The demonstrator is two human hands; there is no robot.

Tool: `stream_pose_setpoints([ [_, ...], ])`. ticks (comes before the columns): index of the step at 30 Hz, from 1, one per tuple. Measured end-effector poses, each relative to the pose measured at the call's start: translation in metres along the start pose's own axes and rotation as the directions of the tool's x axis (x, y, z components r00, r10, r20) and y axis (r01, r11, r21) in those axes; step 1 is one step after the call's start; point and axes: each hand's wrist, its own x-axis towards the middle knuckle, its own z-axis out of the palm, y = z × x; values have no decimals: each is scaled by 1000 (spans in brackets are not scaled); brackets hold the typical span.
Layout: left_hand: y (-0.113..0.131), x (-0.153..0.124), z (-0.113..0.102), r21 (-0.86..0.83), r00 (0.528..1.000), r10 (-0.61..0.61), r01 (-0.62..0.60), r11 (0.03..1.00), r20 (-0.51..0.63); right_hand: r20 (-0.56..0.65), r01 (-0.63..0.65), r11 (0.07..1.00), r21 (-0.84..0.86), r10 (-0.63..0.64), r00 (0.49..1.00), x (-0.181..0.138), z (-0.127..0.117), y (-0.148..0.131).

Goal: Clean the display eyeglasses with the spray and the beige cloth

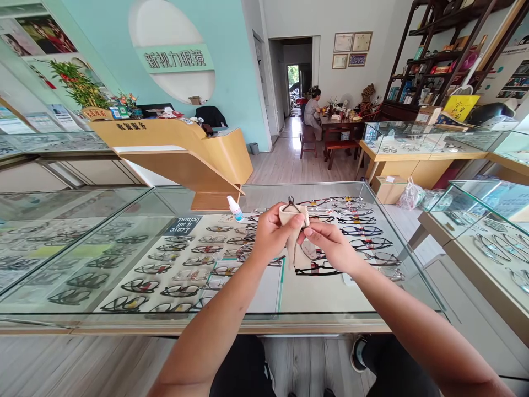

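Note:
My left hand (273, 230) is closed on a beige cleaning cloth (294, 242), its thumb pressing the cloth against a pair of eyeglasses (291, 202). A dark, thin part of the eyeglasses sticks out above the cloth; the rest is wrapped or hidden by my fingers. On the other side, my right hand (328, 242) pinches the eyeglasses near the cloth's edge. Both hands are close together over the glass display case (322, 298). A small white bottle with a blue label (235, 209) stands on the glass, to the left of my hands.
Rows of eyeglass frames (182, 290) lie inside the case under my hands. Another glass case (491, 242) stands at the right. Beyond are a yellow counter (165, 138) and a seated person (313, 113) at a wooden table (343, 122).

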Motion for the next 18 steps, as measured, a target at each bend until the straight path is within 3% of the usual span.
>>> stream_pose_setpoints([
  [6,1,2,1,35,997,9,-7,999,-81,-18,46,998,-53,-47,999,0,3,-2],
  [14,4,12,-19,-20,975,-64,70,997,215,-35,57,992,-113,-61,997,4,-17,-7],
  [18,1,12,-17,-84,966,-56,79,993,252,-47,34,996,-87,-38,998,4,-19,-4],
])
